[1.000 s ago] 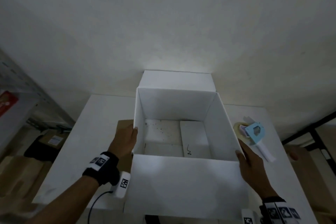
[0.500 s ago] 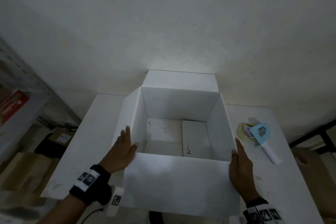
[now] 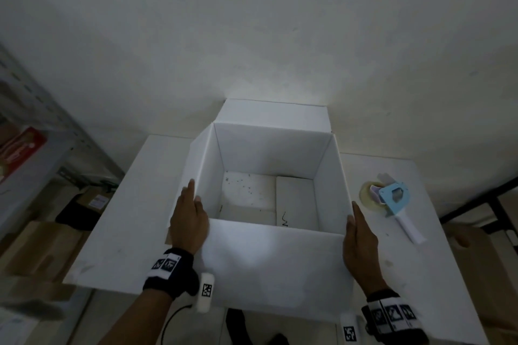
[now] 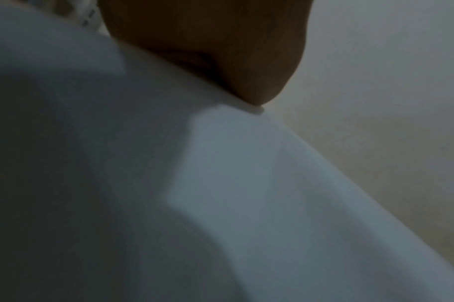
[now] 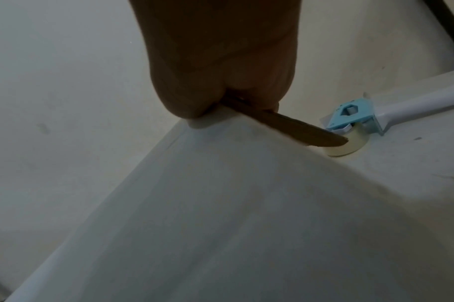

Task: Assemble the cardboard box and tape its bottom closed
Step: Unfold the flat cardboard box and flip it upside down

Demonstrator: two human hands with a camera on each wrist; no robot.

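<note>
A white cardboard box [image 3: 269, 260] stands open-topped on the white table [image 3: 123, 221], with its bottom flaps folded in at the floor of the box. My left hand [image 3: 188, 221] lies flat against the outside of the raised left flap, fingers straight and pointing away from me. Along the outside of the right wall my right hand [image 3: 361, 235] presses with straight fingers. In the left wrist view the left hand [image 4: 208, 40] rests on white cardboard [image 4: 246, 183]. In the right wrist view the right hand [image 5: 220, 61] meets the flap's brown edge [image 5: 285, 124]. A blue tape dispenser [image 3: 392, 199] lies to the right.
The tape dispenser [image 5: 350, 116] with its clear roll sits a hand's width from the box's right wall. A metal shelf [image 3: 33, 154] and brown cartons [image 3: 42, 246] stand left of the table. A black frame [image 3: 476, 204] is on the right. The wall is close behind.
The left flap, folded outward a second ago, now stands upright. My left hand moved from the box rim to lie flat on that flap. My right hand slid forward along the right wall.
</note>
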